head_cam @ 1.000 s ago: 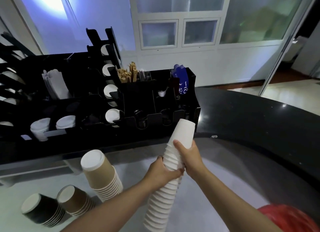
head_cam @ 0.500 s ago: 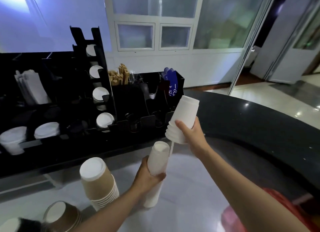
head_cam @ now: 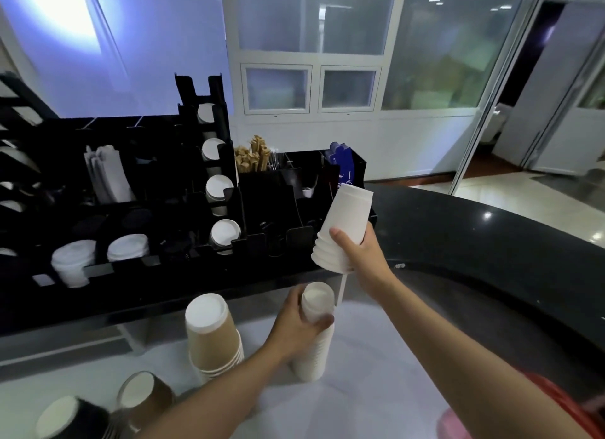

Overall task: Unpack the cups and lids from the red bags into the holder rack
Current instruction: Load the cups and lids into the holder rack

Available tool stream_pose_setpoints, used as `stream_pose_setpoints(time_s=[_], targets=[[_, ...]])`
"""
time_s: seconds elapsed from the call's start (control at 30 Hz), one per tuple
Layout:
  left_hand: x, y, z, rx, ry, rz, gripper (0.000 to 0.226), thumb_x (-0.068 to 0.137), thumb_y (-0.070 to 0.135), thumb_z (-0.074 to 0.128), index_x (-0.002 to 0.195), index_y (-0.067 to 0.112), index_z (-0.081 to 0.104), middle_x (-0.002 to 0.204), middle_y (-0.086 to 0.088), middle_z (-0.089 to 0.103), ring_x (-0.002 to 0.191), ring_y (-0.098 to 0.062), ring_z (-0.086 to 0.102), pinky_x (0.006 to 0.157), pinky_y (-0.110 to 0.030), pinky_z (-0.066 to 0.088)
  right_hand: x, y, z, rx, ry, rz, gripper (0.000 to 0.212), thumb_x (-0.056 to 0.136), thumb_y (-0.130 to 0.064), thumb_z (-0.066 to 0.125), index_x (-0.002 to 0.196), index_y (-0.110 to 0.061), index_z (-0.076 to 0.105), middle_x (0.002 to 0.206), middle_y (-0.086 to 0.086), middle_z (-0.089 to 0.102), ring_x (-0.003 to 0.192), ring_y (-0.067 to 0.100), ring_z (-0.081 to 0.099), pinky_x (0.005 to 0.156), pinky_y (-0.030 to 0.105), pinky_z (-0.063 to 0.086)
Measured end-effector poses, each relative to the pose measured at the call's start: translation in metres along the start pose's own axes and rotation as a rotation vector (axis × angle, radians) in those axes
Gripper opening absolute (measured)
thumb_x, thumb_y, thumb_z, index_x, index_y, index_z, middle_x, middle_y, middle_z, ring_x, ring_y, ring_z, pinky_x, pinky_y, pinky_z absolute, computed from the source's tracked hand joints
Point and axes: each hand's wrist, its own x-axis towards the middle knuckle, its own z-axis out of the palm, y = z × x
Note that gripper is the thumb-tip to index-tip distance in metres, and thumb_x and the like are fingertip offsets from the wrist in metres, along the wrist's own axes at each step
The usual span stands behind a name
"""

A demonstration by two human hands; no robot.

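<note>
The holder rack [head_cam: 137, 209] stands at the left, behind the counter edge. In front of it a brown cup stack [head_cam: 212, 334] stands upside down. The left hand [head_cam: 294, 321] wraps its curled fingers round the tall white cup stack [head_cam: 312, 340] standing on the counter. The right hand [head_cam: 360, 255] grips a short white cup stack [head_cam: 343, 229] lifted above it, tilted. A red bag [head_cam: 563, 402] lies at lower right.

A curved black counter [head_cam: 474, 242] runs along the right. Behind it stands a white wall [head_cam: 409, 144] with frosted windows [head_cam: 311, 16]. A bright light patch [head_cam: 62, 10] marks the left wall. Glossy tiled floor [head_cam: 523, 190] lies by the doorway.
</note>
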Motion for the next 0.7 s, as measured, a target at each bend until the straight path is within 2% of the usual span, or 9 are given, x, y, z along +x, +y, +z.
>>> stream_pose_setpoints(time_s=[0.1, 0.23, 0.33, 0.43, 0.53, 0.7], targets=[[-0.003, 0.028, -0.01, -0.13, 0.128, 0.068, 0.055, 0.072, 0.055, 0.074, 0.12, 0.046, 0.049, 0.125, 0.018, 0.059, 0.116, 0.002, 0.057, 0.099, -0.022, 0.046, 0.01, -0.013, 0.005, 0.049, -0.023, -0.016, 0.06, 0.079, -0.053, 0.079, 0.127, -0.033, 0.05, 0.117, 0.001, 0.067, 0.105, 0.018, 0.07, 0.081, 0.033, 0.06], [0.001, 0.075, -0.031, -0.098, 0.309, 0.183, 0.025, 0.092, 0.035, 0.068, 0.113, 0.043, 0.057, 0.115, 0.02, 0.066, 0.109, 0.004, 0.06, 0.096, -0.02, 0.049, 0.035, -0.04, 0.02, 0.078, -0.095, -0.074, 0.07, 0.079, -0.056, 0.078, 0.133, -0.021, 0.051, 0.12, 0.009, 0.068, 0.109, 0.026, 0.069, 0.085, 0.042, 0.06], [0.009, 0.11, -0.056, -0.073, 0.432, 0.229, 0.014, 0.096, 0.035, 0.063, 0.107, 0.044, 0.06, 0.105, 0.024, 0.068, 0.102, 0.007, 0.062, 0.088, -0.014, 0.05, 0.053, -0.069, 0.036, 0.089, -0.112, -0.103, 0.072, 0.073, -0.061, 0.08, 0.129, -0.025, 0.051, 0.116, 0.001, 0.07, 0.103, 0.018, 0.071, 0.08, 0.033, 0.06], [0.019, 0.14, -0.09, -0.003, 0.546, 0.281, 0.015, 0.097, 0.033, 0.064, 0.102, 0.046, 0.06, 0.097, 0.022, 0.07, 0.096, 0.01, 0.063, 0.079, -0.005, 0.047, 0.071, -0.097, 0.054, 0.084, -0.132, -0.129, 0.072, 0.07, -0.062, 0.078, 0.125, -0.024, 0.051, 0.114, 0.002, 0.069, 0.097, 0.014, 0.072, 0.075, 0.03, 0.06], [0.034, 0.161, -0.133, 0.032, 0.638, 0.313, 0.011, 0.098, 0.026, 0.062, 0.107, 0.033, 0.065, 0.092, 0.019, 0.074, 0.09, 0.009, 0.067, 0.079, -0.007, 0.049, 0.089, -0.122, 0.072, 0.041, -0.133, -0.146, 0.073, 0.064, -0.071, 0.074, 0.12, -0.031, 0.048, 0.109, -0.003, 0.066, 0.092, 0.013, 0.07, 0.059, 0.02, 0.054], [0.063, 0.18, -0.208, 0.239, 0.659, 0.311, 0.022, 0.104, 0.019, 0.048, 0.11, 0.027, 0.067, 0.102, 0.016, 0.074, 0.088, 0.01, 0.065, 0.069, -0.003, 0.046, 0.124, -0.152, 0.101, 0.008, -0.13, -0.223, 0.055, 0.068, -0.066, 0.073, 0.109, -0.036, 0.051, 0.108, -0.003, 0.067, 0.088, 0.008, 0.07, 0.059, 0.02, 0.054]])
